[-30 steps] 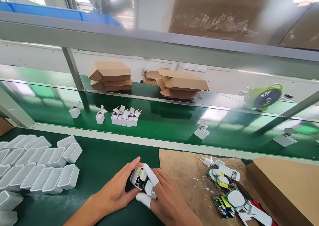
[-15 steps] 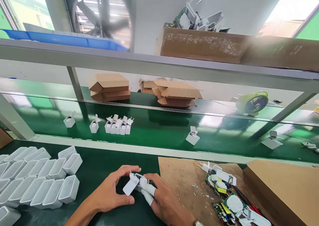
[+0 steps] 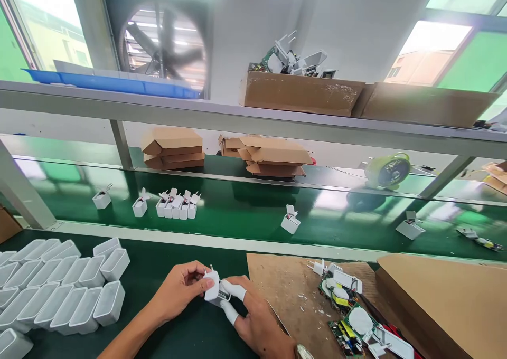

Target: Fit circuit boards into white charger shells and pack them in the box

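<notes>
Bracing a white plug unit (image 3: 213, 289) from both sides, the two hands meet, in the head view, just left of the brown cardboard sheet (image 3: 289, 301), the landmark for all positions given here. The left hand (image 3: 180, 287) pinches the unit's plug end between thumb and fingers; the right hand (image 3: 257, 311) pinches the opposite end between two digits in white finger covers (image 3: 235, 289), probably worn to protect skin or surface. The opposed grips presumably stop the small body from turning. Circuit boards (image 3: 360, 321) lie on the sheet, which likely shields the bench and gathers scraps. Well left of the sheet, open white shells (image 3: 86, 309) rest in close rows, apparently for easy reach. Beyond it, on the green belt (image 3: 237, 211), white units (image 3: 176, 207) sit with raised lids, perhaps keeping the interiors accessible.
</notes>
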The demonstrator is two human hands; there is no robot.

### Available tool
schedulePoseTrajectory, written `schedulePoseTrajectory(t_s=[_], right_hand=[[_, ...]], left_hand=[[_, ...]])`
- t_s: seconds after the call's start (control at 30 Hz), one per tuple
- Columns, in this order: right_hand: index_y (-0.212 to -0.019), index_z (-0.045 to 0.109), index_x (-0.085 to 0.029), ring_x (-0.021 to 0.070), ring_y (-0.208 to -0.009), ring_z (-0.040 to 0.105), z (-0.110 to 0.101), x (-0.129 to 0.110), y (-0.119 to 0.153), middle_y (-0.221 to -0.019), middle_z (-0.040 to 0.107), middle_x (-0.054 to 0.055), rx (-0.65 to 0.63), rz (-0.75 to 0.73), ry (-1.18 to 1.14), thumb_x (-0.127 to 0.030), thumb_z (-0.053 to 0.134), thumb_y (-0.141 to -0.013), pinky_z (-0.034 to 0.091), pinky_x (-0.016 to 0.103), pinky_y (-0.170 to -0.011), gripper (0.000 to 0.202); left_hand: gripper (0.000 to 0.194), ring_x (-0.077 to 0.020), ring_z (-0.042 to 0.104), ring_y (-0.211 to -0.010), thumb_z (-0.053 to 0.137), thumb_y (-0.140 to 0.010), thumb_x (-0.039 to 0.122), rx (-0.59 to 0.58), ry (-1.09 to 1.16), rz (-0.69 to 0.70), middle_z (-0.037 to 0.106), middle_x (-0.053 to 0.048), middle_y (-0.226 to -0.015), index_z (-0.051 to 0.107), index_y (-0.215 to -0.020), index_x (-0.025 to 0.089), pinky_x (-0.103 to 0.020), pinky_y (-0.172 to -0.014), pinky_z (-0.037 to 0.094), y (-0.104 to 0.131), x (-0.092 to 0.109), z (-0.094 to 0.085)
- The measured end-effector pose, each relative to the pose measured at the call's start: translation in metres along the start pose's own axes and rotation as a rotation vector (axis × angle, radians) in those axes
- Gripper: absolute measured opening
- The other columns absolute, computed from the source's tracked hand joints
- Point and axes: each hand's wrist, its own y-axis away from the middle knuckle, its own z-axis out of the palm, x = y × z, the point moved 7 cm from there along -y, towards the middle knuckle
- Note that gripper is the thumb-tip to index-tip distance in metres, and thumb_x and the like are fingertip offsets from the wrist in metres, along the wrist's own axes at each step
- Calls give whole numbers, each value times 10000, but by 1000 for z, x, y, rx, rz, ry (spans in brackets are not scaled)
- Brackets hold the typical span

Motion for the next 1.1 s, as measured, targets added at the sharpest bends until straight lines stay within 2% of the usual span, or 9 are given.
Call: schedulePoseTrajectory(t_s=[0.1, 0.2, 0.33, 0.4, 0.53, 0.73, 0.87, 1.0, 1.1], right_hand=[[-1424, 556, -250, 260, -1089, 731, 0, -2, 3, -1296, 704, 127, -13, 9, 74, -89, 579, -935, 631, 385, -952, 515], [-1453, 556, -187, 318, -1089, 749, 10, 10, 12, -1498, 583, 213, -102, 23, 278, -5, 578, -779, 649, 425, -933, 698], [-1187, 722, -122, 382, -1089, 750, 22, 19, 14, -1554, 530, 253, -266, -31, 429, 43, 568, -636, 666, 467, -887, 595], [-1112, 743, -116, 394, -1161, 724, 19, 13, 9, -1497, 583, 253, -274, -80, 425, 42, 555, -671, 659, 468, -905, 504], [-1236, 713, -147, 346, -1267, 675, 5, -3, -4, -1463, 618, 218, -183, -138, 348, -15, 555, -829, 622, 452, -1003, 457], [-1235, 713, -165, 286, -927, 754, 10, -3, -8, -1212, 712, 180, -214, -86, 390, -44, 595, -852, 677, 406, -798, 419], [-1255, 701, -199, 264, -922, 751, -1, -8, -14, -1209, 715, 165, -171, -102, 371, -83, 576, -931, 671, 387, -808, 367], [-1392, 626, -262, 274, -1009, 753, -20, -13, -26, -1243, 715, 149, -80, -62, 309, -152, 557, -1002, 655, 409, -881, 411], [-1401, 627, -288, 277, -1001, 751, -15, -7, -26, -1213, 724, 137, -87, -40, 257, -146, 528, -998, 659, 415, -863, 439]], left_hand=[[360, -167, 541, -662, 646, -829, 554, 133, -130, -34, 632, -4, -740, 618, -763, 201, -298, -645, 446, -5, 3, 1], [270, -160, 494, -624, 655, -796, 413, 254, -282, -52, 575, 26, -658, 504, -661, 234, -283, -601, 357, -9, 13, 4], [269, -165, 467, -615, 690, -708, 225, 311, -450, -47, 558, 33, -638, 443, -601, 244, -290, -582, 272, -13, 29, 12], [295, -169, 461, -614, 695, -700, 204, 309, -496, -38, 554, 29, -642, 425, -589, 245, -294, -583, 255, -13, 32, 15], [292, -176, 498, -627, 687, -757, 275, 270, -493, -5, 574, 22, -655, 438, -610, 246, -285, -584, 290, -12, 29, 15], [355, -175, 548, -646, 633, -875, 507, 221, -391, 99, 606, 13, -693, 561, -662, 232, -273, -598, 390, -7, 22, 7], [437, -174, 524, -667, 498, -972, 562, 317, -336, 155, 567, 15, -707, 557, -691, 233, -278, -639, 408, 4, 17, -12], [464, -174, 483, -634, 512, -976, 584, 427, -298, 121, 516, 25, -661, 536, -671, 235, -280, -615, 385, 13, 1, -37], [456, -174, 488, -627, 524, -983, 584, 463, -277, 99, 524, 26, -660, 564, -692, 235, -276, -605, 383, 14, -6, -48]])
